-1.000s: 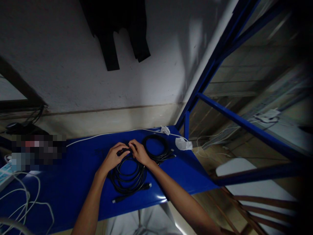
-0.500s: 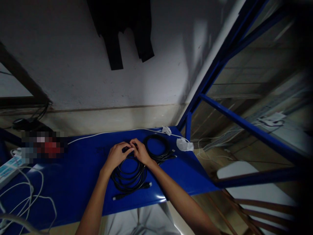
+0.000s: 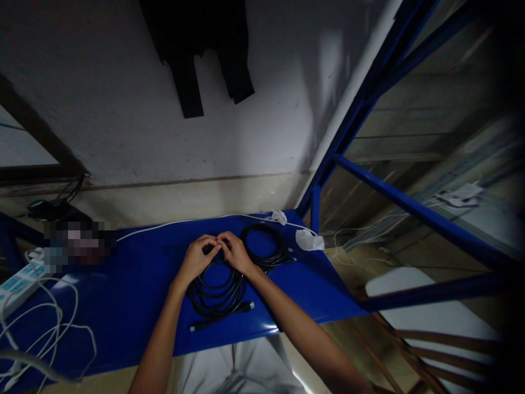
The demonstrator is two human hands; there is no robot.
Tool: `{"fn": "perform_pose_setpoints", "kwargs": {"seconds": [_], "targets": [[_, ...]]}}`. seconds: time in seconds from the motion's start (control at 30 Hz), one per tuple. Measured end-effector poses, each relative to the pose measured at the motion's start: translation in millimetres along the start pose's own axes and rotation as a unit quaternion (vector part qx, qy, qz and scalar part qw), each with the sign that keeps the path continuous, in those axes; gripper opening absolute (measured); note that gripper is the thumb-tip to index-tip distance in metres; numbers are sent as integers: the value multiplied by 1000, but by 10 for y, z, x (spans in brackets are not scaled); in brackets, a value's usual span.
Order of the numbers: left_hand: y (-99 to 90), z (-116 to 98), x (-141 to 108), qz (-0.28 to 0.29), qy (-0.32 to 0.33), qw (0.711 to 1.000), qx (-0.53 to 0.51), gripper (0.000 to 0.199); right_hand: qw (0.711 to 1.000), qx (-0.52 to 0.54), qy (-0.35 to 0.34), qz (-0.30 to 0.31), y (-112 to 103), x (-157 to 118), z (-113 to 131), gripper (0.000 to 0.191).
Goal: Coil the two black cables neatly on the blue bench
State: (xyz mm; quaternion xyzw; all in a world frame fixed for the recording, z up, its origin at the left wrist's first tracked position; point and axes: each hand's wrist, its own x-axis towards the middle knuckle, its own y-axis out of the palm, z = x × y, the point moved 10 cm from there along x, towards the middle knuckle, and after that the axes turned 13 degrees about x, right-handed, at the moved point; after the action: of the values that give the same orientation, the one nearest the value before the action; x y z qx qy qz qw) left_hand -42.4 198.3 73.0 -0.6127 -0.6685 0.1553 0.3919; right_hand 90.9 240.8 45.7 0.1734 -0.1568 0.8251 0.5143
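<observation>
black cable coil (image 3: 213, 311) | far edge at left fingers (image 3: 208, 239), right fingers (image 3: 226, 237)

Black cable (image 3: 219, 312), loosely coiled on a blue table (image 3: 139, 290), two plugs (image 3: 248, 307) sticking out

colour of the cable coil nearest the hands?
Black: the cable coil shows best in the head view.

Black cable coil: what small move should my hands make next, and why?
Probably a slight twist of the fingers, because your left hand and right hand meet at the far edge of the black cable coil, whose loops lie gathered. What the fingers hold, I can't tell.
</observation>
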Motion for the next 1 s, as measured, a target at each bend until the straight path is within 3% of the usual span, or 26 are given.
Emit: {"fn": "perform_pose_setpoints", "kwargs": {"seconds": [0.43, 0.83, 1.0], "targets": [[-1, -25, -23, 24, 27, 999, 39, 12, 1000, -18, 1, 18, 32, -18, 52, 27], [5, -47, -34, 30, 34, 997, 70, 6, 994, 83, 72, 5, 35, -25, -150, 25], [-1, -36, -24, 27, 35, 996, 72, 5, 996, 67, 52, 21, 34, -9, -96, 25]]}}
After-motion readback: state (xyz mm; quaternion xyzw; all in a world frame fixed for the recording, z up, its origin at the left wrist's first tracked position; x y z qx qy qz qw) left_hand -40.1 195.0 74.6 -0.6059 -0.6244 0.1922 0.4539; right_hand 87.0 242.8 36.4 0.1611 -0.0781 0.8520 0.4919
